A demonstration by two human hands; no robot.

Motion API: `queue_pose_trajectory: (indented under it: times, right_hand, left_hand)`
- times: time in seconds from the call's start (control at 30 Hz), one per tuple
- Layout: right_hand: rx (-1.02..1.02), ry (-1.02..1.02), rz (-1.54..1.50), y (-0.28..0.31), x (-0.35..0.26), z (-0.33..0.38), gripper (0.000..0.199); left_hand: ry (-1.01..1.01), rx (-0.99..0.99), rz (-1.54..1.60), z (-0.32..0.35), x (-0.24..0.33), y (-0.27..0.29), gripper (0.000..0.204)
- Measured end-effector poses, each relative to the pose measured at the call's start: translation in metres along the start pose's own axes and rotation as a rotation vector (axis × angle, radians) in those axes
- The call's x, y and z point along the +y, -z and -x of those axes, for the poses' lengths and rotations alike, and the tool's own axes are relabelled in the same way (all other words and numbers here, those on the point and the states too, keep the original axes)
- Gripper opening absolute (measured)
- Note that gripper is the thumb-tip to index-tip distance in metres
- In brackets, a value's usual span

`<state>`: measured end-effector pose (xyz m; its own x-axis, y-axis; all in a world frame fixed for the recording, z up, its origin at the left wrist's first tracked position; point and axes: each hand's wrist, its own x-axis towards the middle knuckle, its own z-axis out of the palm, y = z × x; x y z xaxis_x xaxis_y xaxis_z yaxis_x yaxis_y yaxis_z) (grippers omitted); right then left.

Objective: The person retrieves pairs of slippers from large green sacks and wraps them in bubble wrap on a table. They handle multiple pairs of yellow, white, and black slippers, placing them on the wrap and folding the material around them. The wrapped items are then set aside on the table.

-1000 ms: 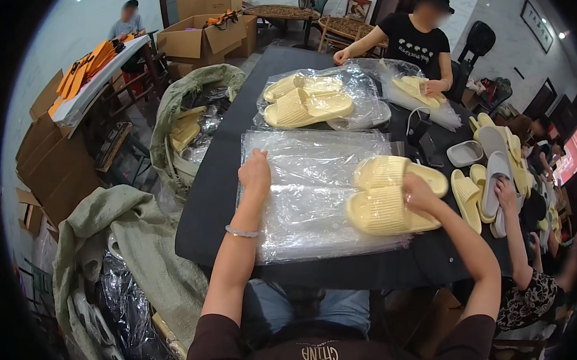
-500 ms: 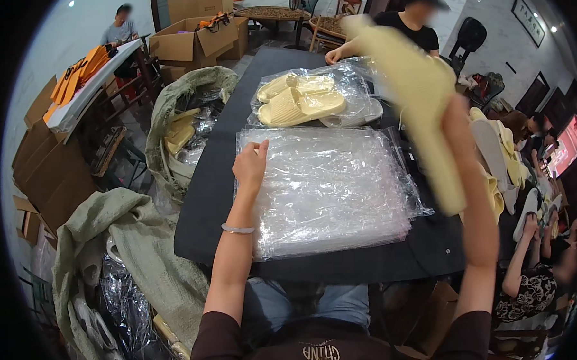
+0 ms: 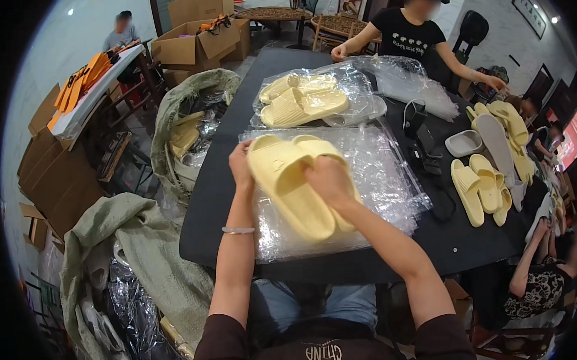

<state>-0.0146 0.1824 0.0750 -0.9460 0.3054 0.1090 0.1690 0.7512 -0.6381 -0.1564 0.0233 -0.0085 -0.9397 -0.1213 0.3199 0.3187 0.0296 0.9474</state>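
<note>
1. Both hands' fingers are now closed on the pair of yellow slippers (image 3: 295,183) at frame centre: left hand (image 3: 241,164), earlier flat on the plastic bags (image 3: 372,176), grips the edge; right hand (image 3: 327,178) has lowered them.
2. The lower slipper is mostly hidden, above the black tabletop (image 3: 224,183).

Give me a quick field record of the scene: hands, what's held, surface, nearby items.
left hand: grips the top edge of the yellow slippers
right hand: presses on the pair from the right
under the pair: stack of clear plastic bags
surface: black table
nearby: bagged slippers; loose slippers at right
</note>
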Motion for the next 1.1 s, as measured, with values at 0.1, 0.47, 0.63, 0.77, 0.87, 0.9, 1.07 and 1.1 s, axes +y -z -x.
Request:
queue_pose_trajectory:
  times: [0.1,0.47,0.63,0.77,0.87,0.9,1.07,1.1]
  right_hand:
    - [0.131,-0.093,0.177,0.021,0.049,-0.005,0.038]
    - [0.376,-0.050,0.359,0.054,0.083,0.002,0.037]
    - [0.107,0.036,0.058,0.028,0.019,-0.004,0.033]
    - [0.020,0.103,0.029,-0.016,0.008,-0.014,0.038]
    - [0.059,0.120,0.077,-0.021,0.025,-0.022,0.037]
    - [0.085,0.122,0.108,-0.018,0.040,-0.025,0.037]
    - [0.243,-0.136,0.330,0.018,0.084,-0.040,0.038]
    - [0.279,-0.182,0.362,0.025,0.096,-0.042,0.039]
  left_hand:
    - [0.029,0.066,-0.189,-0.007,0.002,-0.002,0.021]
    - [-0.267,-0.018,-0.751,0.008,0.000,0.000,0.036]
    - [0.010,-0.200,-0.507,0.007,0.016,-0.007,0.037]
    - [0.064,-0.246,-0.146,-0.009,-0.015,0.008,0.027]
    - [0.052,-0.153,-0.006,-0.002,0.000,-0.001,0.027]
    - [0.052,-0.110,-0.173,0.005,0.019,-0.010,0.022]
    - [0.107,0.081,-0.262,-0.005,0.012,0.001,0.027]
    - [0.071,0.099,-0.300,-0.004,0.017,0.000,0.029]
